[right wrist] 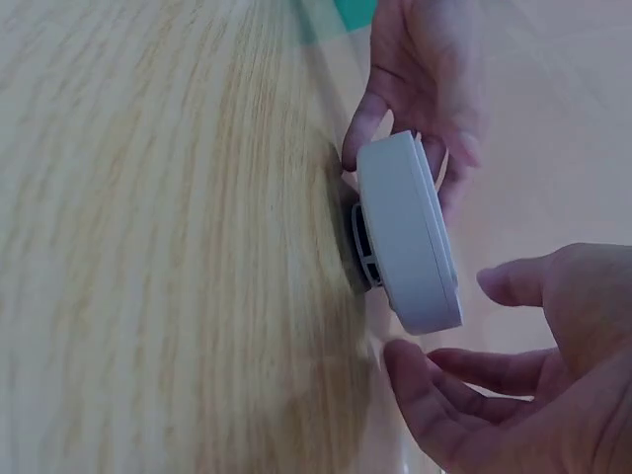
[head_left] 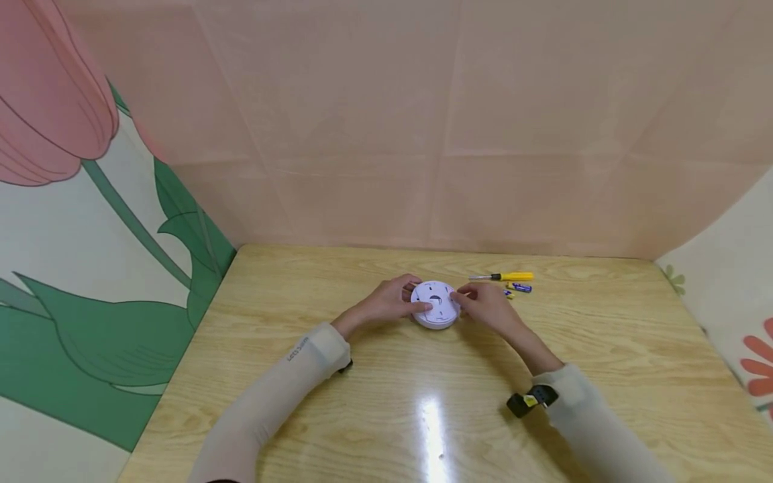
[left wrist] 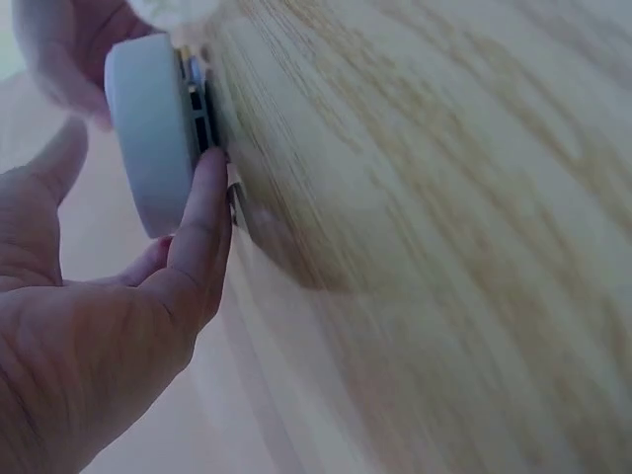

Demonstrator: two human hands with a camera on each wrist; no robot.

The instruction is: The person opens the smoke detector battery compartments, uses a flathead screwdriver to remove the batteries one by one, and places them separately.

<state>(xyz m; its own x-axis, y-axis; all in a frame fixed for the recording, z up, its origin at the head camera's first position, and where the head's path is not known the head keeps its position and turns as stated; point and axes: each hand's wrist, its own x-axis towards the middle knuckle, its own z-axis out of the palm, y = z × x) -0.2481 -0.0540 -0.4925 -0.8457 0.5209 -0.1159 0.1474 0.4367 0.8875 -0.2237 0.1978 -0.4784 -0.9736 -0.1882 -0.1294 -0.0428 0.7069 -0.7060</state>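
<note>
A white round smoke detector (head_left: 436, 320) sits low over the table, its slotted flat plate facing up. Its darker vented side (right wrist: 366, 247) faces the wood in the right wrist view. My left hand (head_left: 394, 298) holds it at the left edge, thumb over the plate and fingers beneath; the left wrist view shows a fingertip (left wrist: 209, 168) against the underside. From the other side, my right hand (head_left: 488, 306) holds the right rim, thumb and fingers bent around it, with the thumb (right wrist: 513, 281) above the plate side.
Beyond my right hand lies a yellow and black screwdriver (head_left: 513, 276). Near it are small blue and yellow batteries (head_left: 521, 288), one partly hidden by that hand. The wood-grain table (head_left: 362, 416) meets a draped pink cloth (head_left: 362, 168) at the back.
</note>
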